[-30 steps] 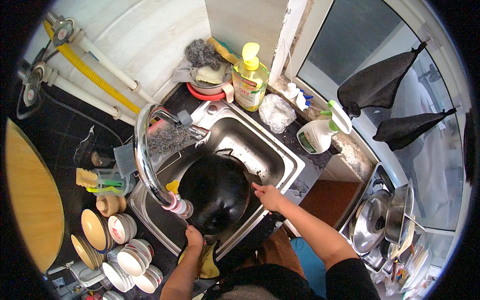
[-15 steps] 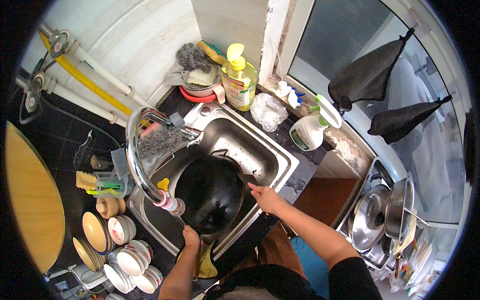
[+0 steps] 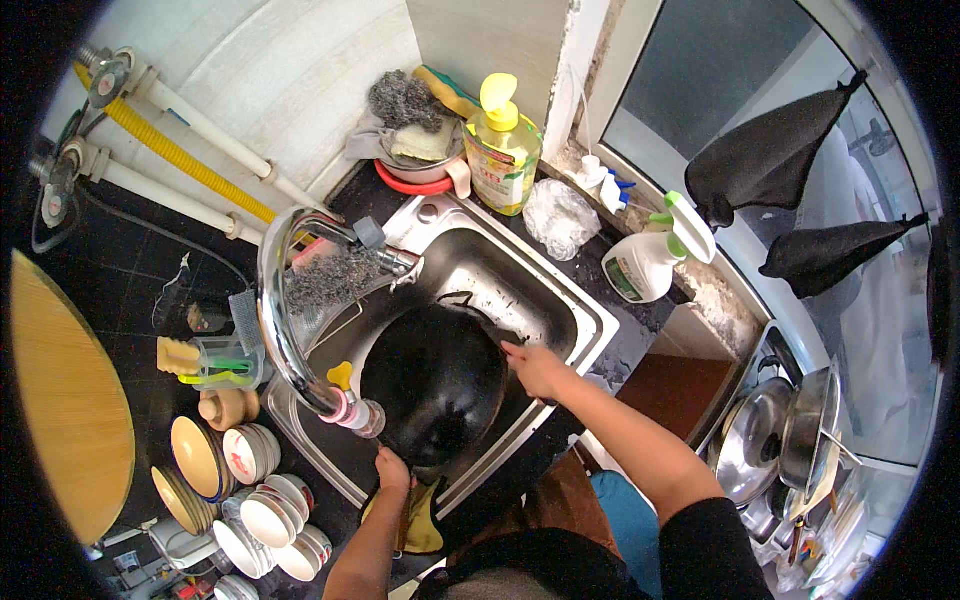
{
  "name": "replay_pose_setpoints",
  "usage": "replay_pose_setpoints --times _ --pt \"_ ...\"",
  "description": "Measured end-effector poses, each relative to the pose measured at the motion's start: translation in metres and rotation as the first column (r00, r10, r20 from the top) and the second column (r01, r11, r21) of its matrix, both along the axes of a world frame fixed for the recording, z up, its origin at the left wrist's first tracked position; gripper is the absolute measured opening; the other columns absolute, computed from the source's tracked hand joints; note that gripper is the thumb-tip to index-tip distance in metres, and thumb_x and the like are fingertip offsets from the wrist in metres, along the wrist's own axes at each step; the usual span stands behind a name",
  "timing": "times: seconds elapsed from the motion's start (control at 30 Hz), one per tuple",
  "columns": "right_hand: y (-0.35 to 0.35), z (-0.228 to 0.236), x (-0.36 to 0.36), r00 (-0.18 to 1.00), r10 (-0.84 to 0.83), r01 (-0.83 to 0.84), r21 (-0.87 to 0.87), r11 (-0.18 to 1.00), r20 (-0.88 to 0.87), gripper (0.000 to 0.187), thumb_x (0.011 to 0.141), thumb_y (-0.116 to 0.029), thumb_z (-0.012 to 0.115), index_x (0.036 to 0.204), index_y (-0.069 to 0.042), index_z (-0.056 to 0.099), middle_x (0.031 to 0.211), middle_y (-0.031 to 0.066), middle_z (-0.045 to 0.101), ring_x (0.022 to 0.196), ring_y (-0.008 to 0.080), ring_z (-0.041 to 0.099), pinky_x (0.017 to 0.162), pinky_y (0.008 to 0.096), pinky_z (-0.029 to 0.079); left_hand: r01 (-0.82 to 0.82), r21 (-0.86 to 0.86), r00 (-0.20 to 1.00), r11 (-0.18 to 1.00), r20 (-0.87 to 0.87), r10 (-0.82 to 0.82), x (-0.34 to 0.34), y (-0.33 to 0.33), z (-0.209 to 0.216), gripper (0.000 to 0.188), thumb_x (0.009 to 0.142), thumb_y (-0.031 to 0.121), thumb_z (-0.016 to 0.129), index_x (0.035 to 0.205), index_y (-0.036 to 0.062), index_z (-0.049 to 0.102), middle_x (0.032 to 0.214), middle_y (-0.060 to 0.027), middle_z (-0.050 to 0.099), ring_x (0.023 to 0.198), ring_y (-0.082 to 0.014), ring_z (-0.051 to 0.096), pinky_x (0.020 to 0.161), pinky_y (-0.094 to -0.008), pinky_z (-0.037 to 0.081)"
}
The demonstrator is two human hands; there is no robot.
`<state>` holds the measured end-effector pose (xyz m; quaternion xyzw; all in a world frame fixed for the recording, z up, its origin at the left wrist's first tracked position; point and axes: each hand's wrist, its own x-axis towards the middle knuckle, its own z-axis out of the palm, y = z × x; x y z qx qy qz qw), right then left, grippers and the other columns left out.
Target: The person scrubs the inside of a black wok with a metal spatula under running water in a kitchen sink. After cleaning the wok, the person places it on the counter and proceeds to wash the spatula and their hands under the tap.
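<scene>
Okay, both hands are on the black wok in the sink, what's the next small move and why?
Probably sweep the right hand inward across the wok. It sits only at the far rim, so most of the dark inside lies away from it, while the left hand grips the near edge and steadies the wok in the sink. Whether the right hand holds a scrubber can't be made out.

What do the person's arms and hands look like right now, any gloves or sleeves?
No gloves: both the left hand and the right hand are bare, with no rings or watch visible. The right arm wears a black sleeve that ends above the elbow, leaving the forearm bare. The left forearm is also uncovered; no sleeve shows on it.
</scene>
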<state>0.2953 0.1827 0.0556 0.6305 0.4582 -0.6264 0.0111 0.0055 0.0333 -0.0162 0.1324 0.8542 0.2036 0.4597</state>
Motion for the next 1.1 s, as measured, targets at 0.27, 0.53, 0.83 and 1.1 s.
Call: replay_pose_setpoints --times 0.27,0.53,0.83,1.1 --pt "-0.032 -0.02 0.016 1.0 -0.025 0.022 0.167 0.986 0.017 0.037 0.091 -0.023 0.04 0.126 -0.015 0.042 0.058 0.0122 0.057 0.042 0.0184 0.051 0.047 0.0336 0.044 0.039 0.017 0.999 0.999 0.018 -0.039 -0.006 -0.005 -0.016 0.042 0.088 0.036 0.02 0.085 -0.0006 0.039 0.058 -0.0123 0.04 0.035 -0.0261 0.041 0.033 -0.0373 0.036" --pt "-0.013 -0.011 0.022 0.997 -0.048 0.046 -0.036 0.998 -0.063 0.035 0.091 -0.022 0.039 0.126 -0.018 0.043 0.053 0.0112 0.053 0.045 0.0169 0.051 0.053 0.033 0.045 -0.004 0.03 1.0 1.0 0.001 0.004 -0.006 -0.004 -0.014 0.043 0.088 0.038 0.021 0.085 0.0002 0.041 0.058 -0.0118 0.04 0.034 -0.0255 0.04 0.031 -0.0361 0.035" --pt "0.013 -0.024 -0.005 0.998 -0.014 0.014 0.003 1.0 0.058 0.035 0.089 -0.022 0.042 0.123 -0.012 0.045 0.089 0.0116 0.055 0.06 0.022 0.057 0.057 0.0342 0.047 0.036 0.068 0.999 0.997 0.025 -0.038 -0.006 -0.003 -0.007 0.043 0.087 0.038 0.021 0.078 -0.0007 0.039 0.055 -0.0111 0.04 0.034 -0.025 0.04 0.031 -0.0366 0.035" --pt "-0.012 0.014 0.031 0.994 0.044 -0.056 -0.112 0.992 -0.105 0.039 0.09 -0.021 0.042 0.128 -0.017 0.039 0.046 0.0035 0.041 0.034 0.0125 0.041 0.036 0.0272 0.039 0.005 0.015 1.0 1.0 0.013 -0.006 -0.005 -0.006 -0.007 0.045 0.088 0.035 0.021 0.091 -0.0048 0.043 0.059 -0.0116 0.042 0.036 -0.0245 0.042 0.032 -0.0364 0.035"
